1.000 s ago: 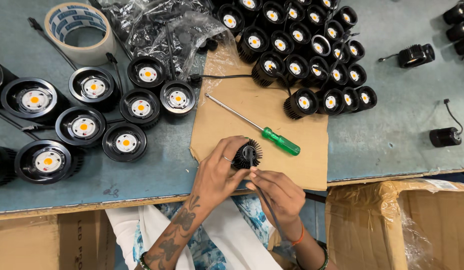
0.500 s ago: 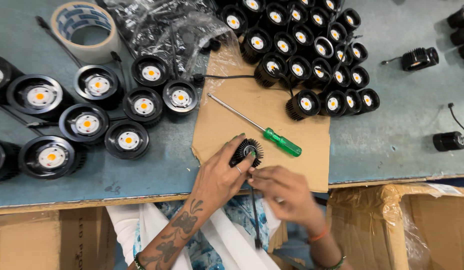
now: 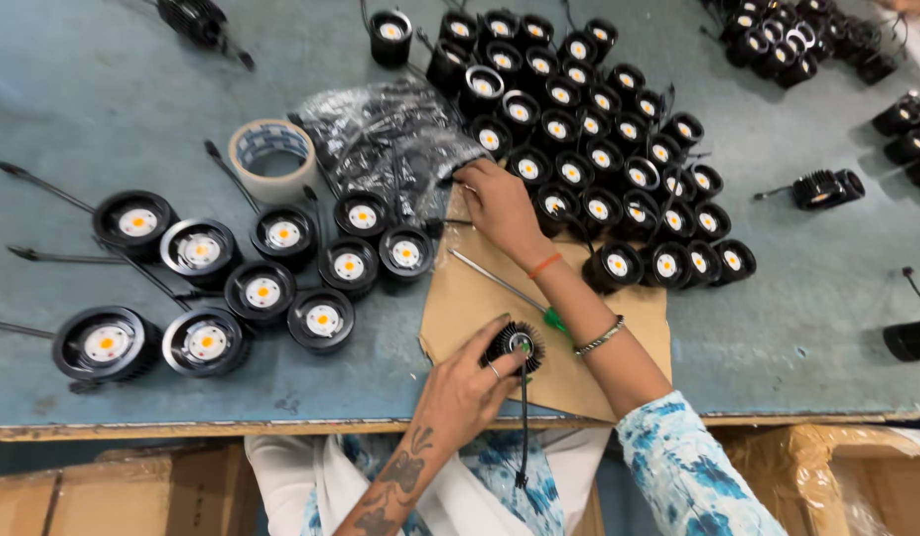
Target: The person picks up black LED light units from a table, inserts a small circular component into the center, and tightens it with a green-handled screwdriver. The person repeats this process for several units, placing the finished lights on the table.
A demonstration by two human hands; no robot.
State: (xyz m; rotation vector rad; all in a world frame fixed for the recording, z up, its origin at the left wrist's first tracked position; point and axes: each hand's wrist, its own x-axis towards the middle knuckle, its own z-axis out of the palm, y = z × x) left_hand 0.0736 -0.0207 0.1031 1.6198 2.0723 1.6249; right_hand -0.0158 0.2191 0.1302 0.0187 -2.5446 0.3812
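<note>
The left hand point(image 3: 467, 382) is closed around a small round black finned lamp body point(image 3: 515, 344), fingers wrapped over its left and near sides, a ring on one finger. The lamp body sits at the near edge of a flat brown cardboard sheet point(image 3: 480, 298) on the blue-grey worktable point(image 3: 113, 89), close to the table's near edge. Its rim is ringed with fine radial fins; the centre shows a small pale disc with a greenish spot. A thin black cable point(image 3: 525, 427) hangs from it straight down past the table edge.

The right hand point(image 3: 500, 203) is stretched to the far side of the cardboard, fingers curled against the right edge of a crumpled clear plastic bag of black parts point(image 3: 381, 139). Whether it actually pinches anything cannot be told. The wrist carries an orange thread and a metal bangle.

A screwdriver with a green handle and a slim steel shaft point(image 3: 490, 283) lies diagonally on the cardboard, its handle partly under the right forearm.

Left of the cardboard stand larger round black downlights with yellow centres point(image 3: 281, 233), several with long black spring clips. A roll of beige tape point(image 3: 272, 159) lies just beyond them. Right of the bag, a dense cluster of small black cylindrical lamps with yellow centres point(image 3: 599, 149) runs towards the far right.
</note>
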